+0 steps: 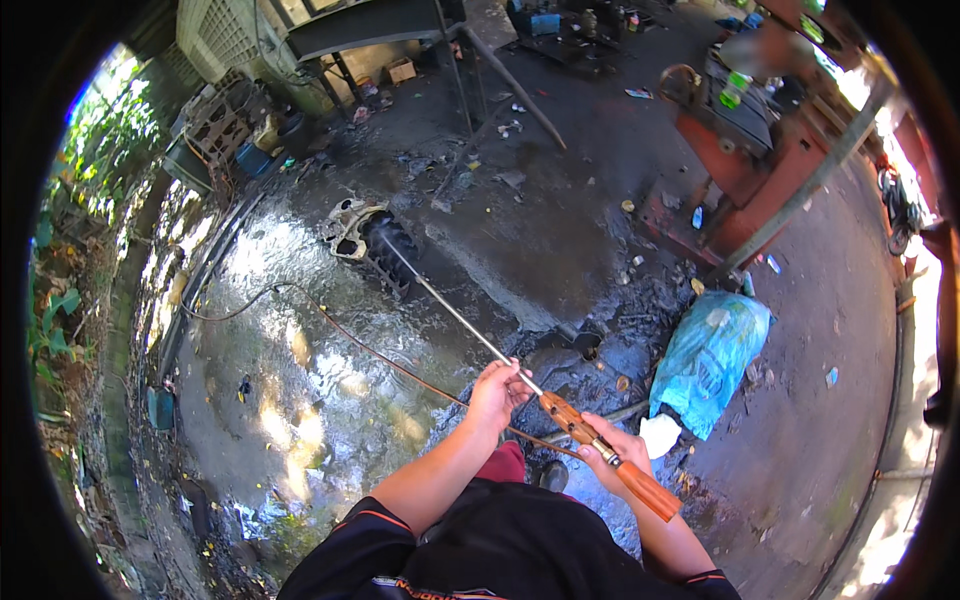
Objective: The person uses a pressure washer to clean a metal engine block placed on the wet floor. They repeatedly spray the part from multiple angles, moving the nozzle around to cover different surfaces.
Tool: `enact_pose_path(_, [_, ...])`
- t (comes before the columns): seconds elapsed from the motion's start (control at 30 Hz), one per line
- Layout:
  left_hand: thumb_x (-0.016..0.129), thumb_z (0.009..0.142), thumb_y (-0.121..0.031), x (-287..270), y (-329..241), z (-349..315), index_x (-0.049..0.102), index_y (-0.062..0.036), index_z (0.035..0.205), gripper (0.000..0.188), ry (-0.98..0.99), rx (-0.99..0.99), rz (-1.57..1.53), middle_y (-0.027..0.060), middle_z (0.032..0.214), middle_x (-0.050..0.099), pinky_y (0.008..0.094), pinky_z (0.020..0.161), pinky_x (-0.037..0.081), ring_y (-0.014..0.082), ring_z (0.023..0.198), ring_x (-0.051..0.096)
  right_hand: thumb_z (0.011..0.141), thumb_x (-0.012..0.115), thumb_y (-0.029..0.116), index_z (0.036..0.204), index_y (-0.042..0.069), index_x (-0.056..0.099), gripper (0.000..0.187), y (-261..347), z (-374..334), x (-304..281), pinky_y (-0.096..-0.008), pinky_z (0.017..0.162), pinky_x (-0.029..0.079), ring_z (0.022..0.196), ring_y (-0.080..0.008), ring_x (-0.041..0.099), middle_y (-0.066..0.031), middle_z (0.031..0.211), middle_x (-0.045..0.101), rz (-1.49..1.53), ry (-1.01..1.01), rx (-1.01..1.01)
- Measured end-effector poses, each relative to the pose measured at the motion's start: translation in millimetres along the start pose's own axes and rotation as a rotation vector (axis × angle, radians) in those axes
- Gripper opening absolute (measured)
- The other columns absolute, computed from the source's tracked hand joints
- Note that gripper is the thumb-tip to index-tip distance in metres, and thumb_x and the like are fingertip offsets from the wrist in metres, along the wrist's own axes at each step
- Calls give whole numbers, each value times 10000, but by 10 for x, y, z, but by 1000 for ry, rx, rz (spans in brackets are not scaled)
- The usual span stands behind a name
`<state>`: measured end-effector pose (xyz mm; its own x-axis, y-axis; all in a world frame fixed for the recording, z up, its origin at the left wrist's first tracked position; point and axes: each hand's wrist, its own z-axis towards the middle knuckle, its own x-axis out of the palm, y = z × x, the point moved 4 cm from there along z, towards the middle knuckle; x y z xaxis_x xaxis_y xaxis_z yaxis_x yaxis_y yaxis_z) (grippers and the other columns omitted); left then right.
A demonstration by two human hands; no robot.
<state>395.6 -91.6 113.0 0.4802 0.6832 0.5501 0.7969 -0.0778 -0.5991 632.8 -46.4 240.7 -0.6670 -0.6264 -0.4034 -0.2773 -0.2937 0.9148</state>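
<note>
My left hand (496, 394) is closed round the thin metal tube of a pressure washer lance (462, 322). Farther back, my right hand (612, 452) grips the lance near its orange-brown handle (646, 488). The lance slants away to the far left. A fine spray leaves its tip toward a metal casting (356, 236) that looks like an engine or gearbox housing, with round openings and a dark, ribbed side. That housing lies on the wet floor, apart from the tip. A brown hose (378, 358) runs from near my right hand across the floor to the left.
A blue plastic bag (712, 350) lies on the floor to my right, with a white bundle (660, 435) beside it. Beyond stands a red metal frame (765, 190) with a slanting pole. Far left, another engine block (222, 125) sits near a metal stand. Litter dots the dark floor.
</note>
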Motion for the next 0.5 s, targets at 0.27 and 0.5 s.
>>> enact_pose_path(0.27, [572,952,-189,-455,-390,594,560,-84,914,112,-97,-93,-54,84,862,702,267,524,554,133,618,673,822,744,181,1251,38,615,470,120,948,391,-335,791,559,919,-275,720,-187,1053,706,-157,113,7])
enact_pose_path(0.5, [598,945,-199,-406,-731,880,555,-95,912,117,-125,-107,-99,94,850,700,273,515,548,143,609,677,811,743,150,1253,31,613,476,298,1476,443,-325,793,556,913,-271,722,-176,1039,711,-153,139,-23])
